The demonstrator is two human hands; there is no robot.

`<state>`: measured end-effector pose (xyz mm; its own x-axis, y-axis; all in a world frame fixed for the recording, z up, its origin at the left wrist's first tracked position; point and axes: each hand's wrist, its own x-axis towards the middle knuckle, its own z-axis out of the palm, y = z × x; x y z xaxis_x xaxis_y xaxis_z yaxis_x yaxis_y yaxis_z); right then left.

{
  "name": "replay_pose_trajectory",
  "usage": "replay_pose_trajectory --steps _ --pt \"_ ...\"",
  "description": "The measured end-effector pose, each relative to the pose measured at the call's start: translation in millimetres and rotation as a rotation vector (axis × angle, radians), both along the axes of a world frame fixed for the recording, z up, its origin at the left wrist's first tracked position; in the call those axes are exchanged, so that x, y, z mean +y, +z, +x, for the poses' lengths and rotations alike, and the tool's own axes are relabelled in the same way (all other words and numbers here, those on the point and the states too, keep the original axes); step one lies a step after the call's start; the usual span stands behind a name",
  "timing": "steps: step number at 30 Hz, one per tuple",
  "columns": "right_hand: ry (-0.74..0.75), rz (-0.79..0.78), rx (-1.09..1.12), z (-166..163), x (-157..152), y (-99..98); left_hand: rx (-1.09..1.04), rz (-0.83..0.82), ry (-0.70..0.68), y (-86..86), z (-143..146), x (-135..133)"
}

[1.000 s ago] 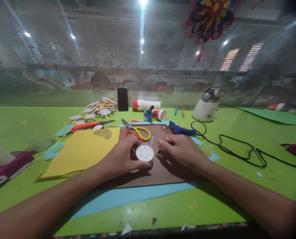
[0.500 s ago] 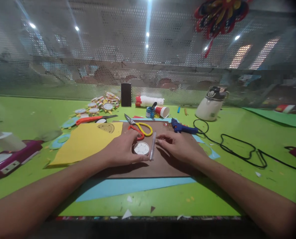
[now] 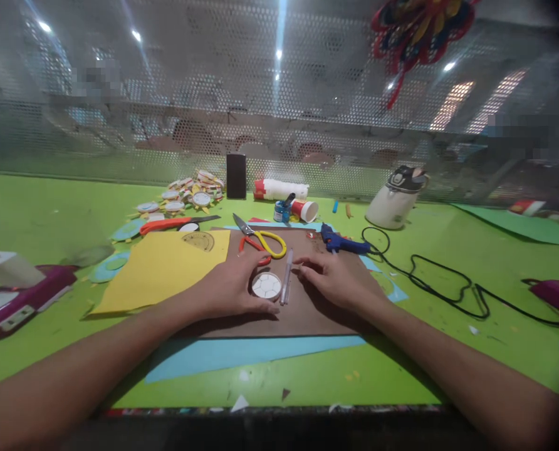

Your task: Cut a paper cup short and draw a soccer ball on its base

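A round white disc (image 3: 266, 285) with a ball-like line pattern rests on a brown board (image 3: 308, 316). My left hand (image 3: 235, 285) curves around the disc's left side, thumb below it and fingers above; thumb and fingertips stand apart, and whether the palm touches its edge I cannot tell. Just right of the disc lies a clear pen (image 3: 287, 279), lengthwise on the board. My right hand (image 3: 333, 279) is beside the pen, fingers loosely bent and a little apart, with nothing visible in them. Scissors (image 3: 263, 243) with red and yellow handles lie beyond my left fingers.
Yellow paper (image 3: 161, 269) and a red-handled cutter (image 3: 167, 224) lie to the left. A blue glue gun (image 3: 343, 241) sits right, its black cable (image 3: 439, 275) trailing off. Behind are decorated discs (image 3: 199, 191), a phone (image 3: 236, 176), a paint jar (image 3: 282, 212), cups (image 3: 279, 189) and a jug (image 3: 392, 203).
My left thumb has drawn back from the pen's lower end. My right hand has shifted only slightly. The whole view has moved a little.
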<state>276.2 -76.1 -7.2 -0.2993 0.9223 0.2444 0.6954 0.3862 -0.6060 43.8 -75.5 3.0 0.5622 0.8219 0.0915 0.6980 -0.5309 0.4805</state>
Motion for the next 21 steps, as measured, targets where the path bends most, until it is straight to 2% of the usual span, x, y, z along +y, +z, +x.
replay_pose_trajectory --steps 5,10,14,18,21 --pt "0.006 -0.046 -0.012 -1 -1 -0.4 0.148 0.03 -0.064 6.4 -2 -3" --pt "0.035 -0.063 -0.011 -2 -3 1.7 0.144 -0.059 -0.194 14.0 -13 2" --pt "0.049 -0.069 -0.011 0 -2 1.2 0.149 -0.064 -0.134 12.4 -12 5" --pt "0.056 -0.08 0.001 1 -1 0.9 0.187 0.09 -0.043 4.7 -3 3" --pt "0.051 -0.092 0.008 1 -1 1.2 0.233 0.144 -0.005 2.7 1 0"
